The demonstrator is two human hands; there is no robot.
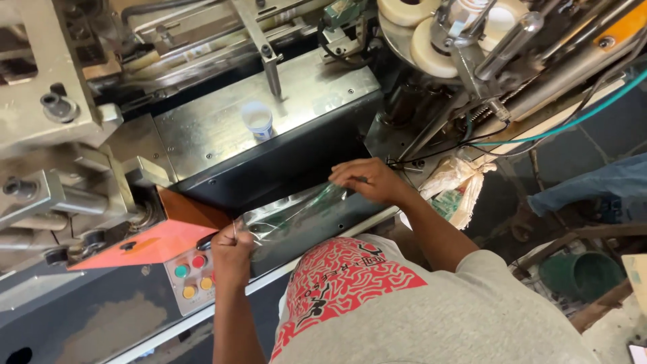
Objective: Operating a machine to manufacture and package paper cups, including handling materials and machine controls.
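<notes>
— What have you got in your hands there?

— A clear plastic bag [290, 219]; my left hand [232, 255] is balled into a fist with the fingers pressed together on one end of it, down by the panel of coloured buttons [192, 275]; my right hand [369, 180] pinches the other end between thumb and fingers, up near the dark front edge of the machine [283, 168]; the bag hangs stretched between the two, just in front of that edge.

— Anything near it that worries you?

— A few things, as I judge it; the film is thin and pulled fairly taut, so a harder tug from either hand could tear it or slip it out of my right pinch; my left fist sits just above the buttons, and a careless drop of the wrist might press one; the orange flap [145, 244] lies just beside it too.

— And the small white cup [257, 120]?

— It stands upright on the metal surface [323, 94], well apart from my hands; I doubt I'd knock it from here.
</notes>
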